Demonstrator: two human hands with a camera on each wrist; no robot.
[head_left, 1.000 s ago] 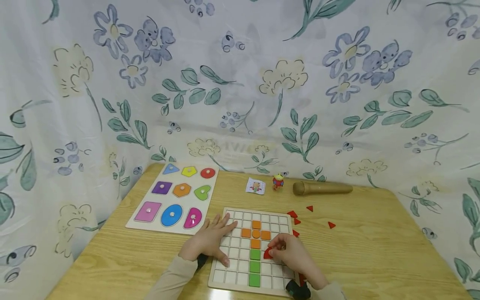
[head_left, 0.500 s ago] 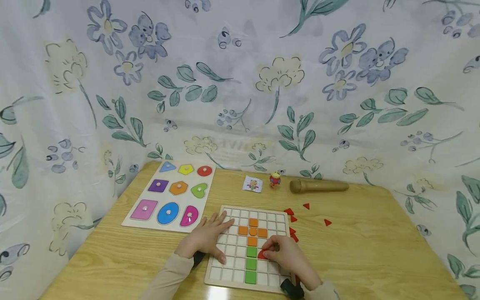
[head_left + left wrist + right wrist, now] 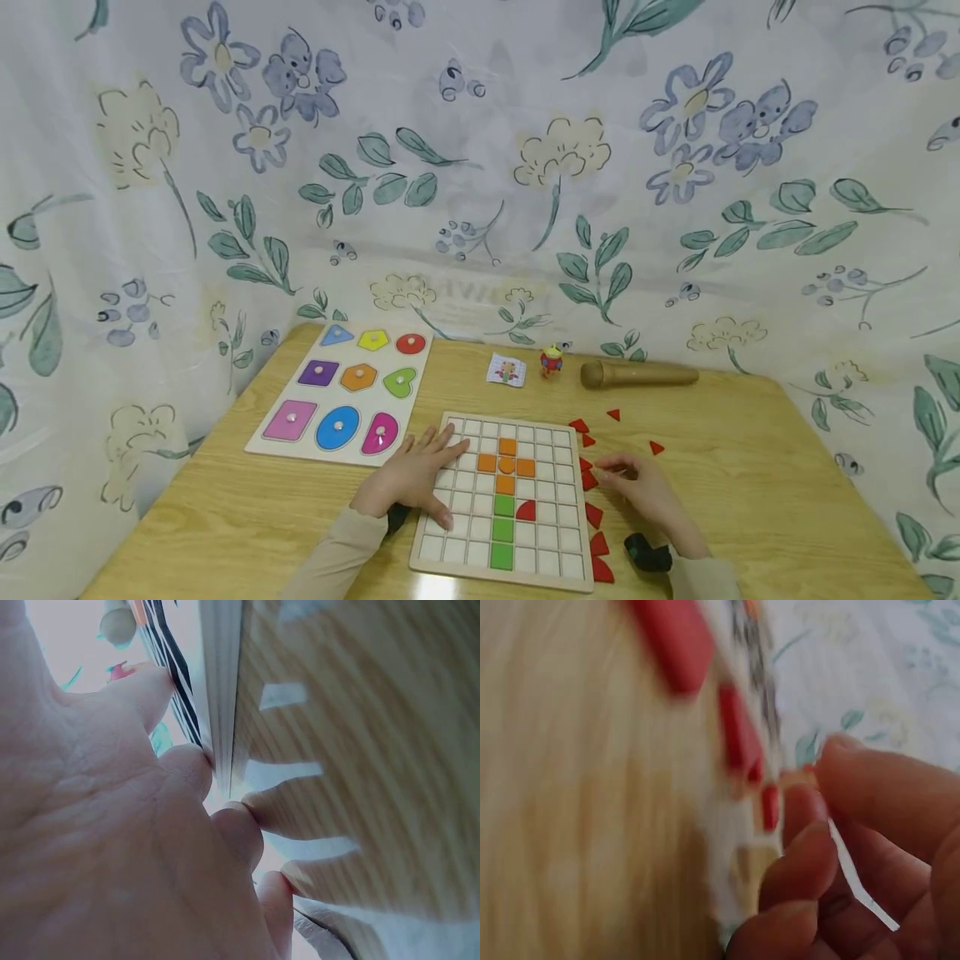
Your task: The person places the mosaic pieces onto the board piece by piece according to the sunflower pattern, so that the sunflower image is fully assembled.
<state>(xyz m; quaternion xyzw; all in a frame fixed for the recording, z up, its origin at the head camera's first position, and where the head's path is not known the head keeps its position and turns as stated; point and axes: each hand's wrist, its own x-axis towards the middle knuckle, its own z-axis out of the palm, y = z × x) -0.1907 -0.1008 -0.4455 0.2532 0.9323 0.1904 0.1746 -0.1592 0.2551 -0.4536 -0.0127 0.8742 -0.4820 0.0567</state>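
My left hand (image 3: 414,473) lies with spread fingers over the left edge of a white gridded wooden board (image 3: 450,573). In the left wrist view its fingertips sit along the board's side. On the grid, orange tiles (image 3: 487,463) form a cross above a column of green squares (image 3: 502,530). A red quarter-circle piece (image 3: 527,510) sits in the cell right of the top green square. My right hand (image 3: 643,492) is beside the board's right edge, fingers loosely bent, fingertips right at some red pieces (image 3: 589,479). Nothing shows between its fingers in the right wrist view.
More red pieces (image 3: 602,570) lie along the board's right side, with small red triangles (image 3: 657,447) farther out. A knobbed shape puzzle (image 3: 255,443) stands at left. Behind are a picture card (image 3: 506,370), a toy figure (image 3: 551,361) and a wooden stick (image 3: 645,375).
My right hand has let go of the red quarter-circle piece, which stays on the grid. That hand has moved right, off the board, to the loose red pieces. The left hand stays put.
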